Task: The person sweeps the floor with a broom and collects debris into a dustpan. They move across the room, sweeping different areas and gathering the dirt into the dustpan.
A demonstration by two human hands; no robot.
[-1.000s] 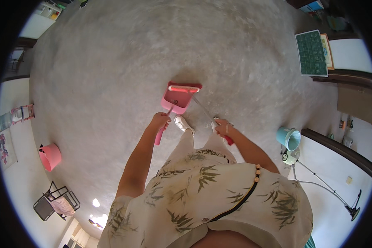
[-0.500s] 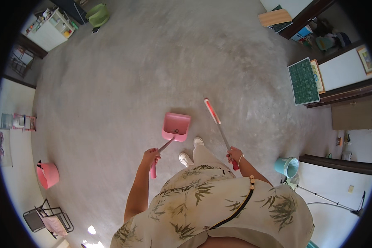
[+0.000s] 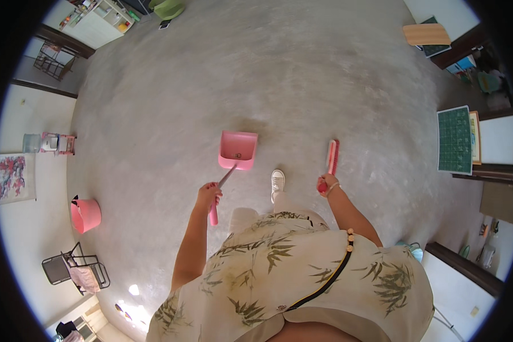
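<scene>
My left hand point(image 3: 209, 195) is closed round the long handle of a pink dustpan point(image 3: 237, 140). The pan is in front of me, its wide mouth facing away, and a small dark bit of debris point(image 3: 237, 155) lies in it. Whether the pan touches the floor I cannot tell. Over on the right, my right hand point(image 3: 328, 184) grips a broom point(image 3: 333, 156) by its red handle end. The broom's red-and-white head shows just beyond that hand, apart from the dustpan, and most of its stick is hidden by the hand.
Grey concrete floor point(image 3: 302, 85) spreads around me. At left stand a pink bucket point(image 3: 86, 215) and a folding chair point(image 3: 74, 268). A green chalkboard point(image 3: 455, 140) leans at the right wall, near a wooden board point(image 3: 426, 34). A white cabinet point(image 3: 94, 28) is far left.
The broom has swung right and now points nearly straight ahead, with my right hand higher in view. I have stepped and turned, so the room has shifted; the dustpan stays in my left hand.
</scene>
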